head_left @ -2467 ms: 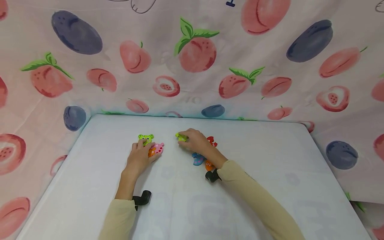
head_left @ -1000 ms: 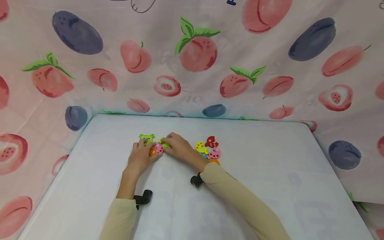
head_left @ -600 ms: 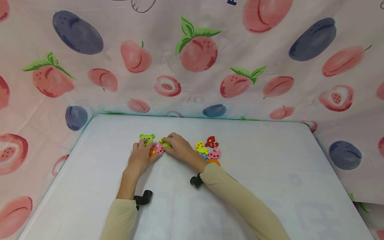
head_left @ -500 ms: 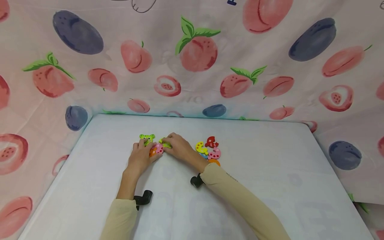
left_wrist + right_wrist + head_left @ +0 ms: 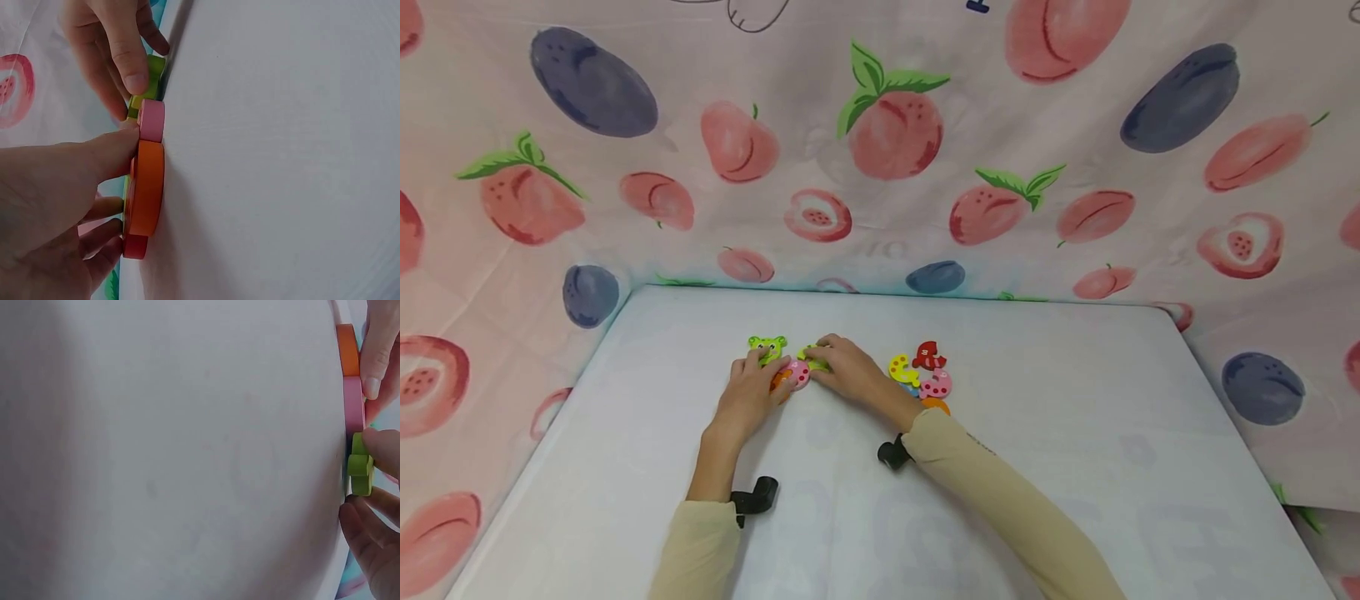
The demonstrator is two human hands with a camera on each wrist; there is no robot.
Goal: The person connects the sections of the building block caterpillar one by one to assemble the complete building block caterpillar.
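One green piece [image 5: 360, 464] is pinched between the thumb and fingers of the right hand [image 5: 844, 367] and held just beside a pink spotted piece [image 5: 801, 375]. The fingers of the left hand [image 5: 747, 392] are spread and relaxed, rested over the pieces, with the thumb laid by the pink spotted piece and an orange piece [image 5: 148, 187]. A green head piece [image 5: 766, 342] is seen just past the left fingertips; a red-edged piece [image 5: 135, 247] is seen close under them. To the right of the right fingers, a yellow piece [image 5: 900, 368], a red striped piece [image 5: 929, 357], a second pink piece [image 5: 936, 385], a blue piece [image 5: 910, 389] and a second orange piece [image 5: 936, 404] are grouped on the white table [image 5: 1045, 358].
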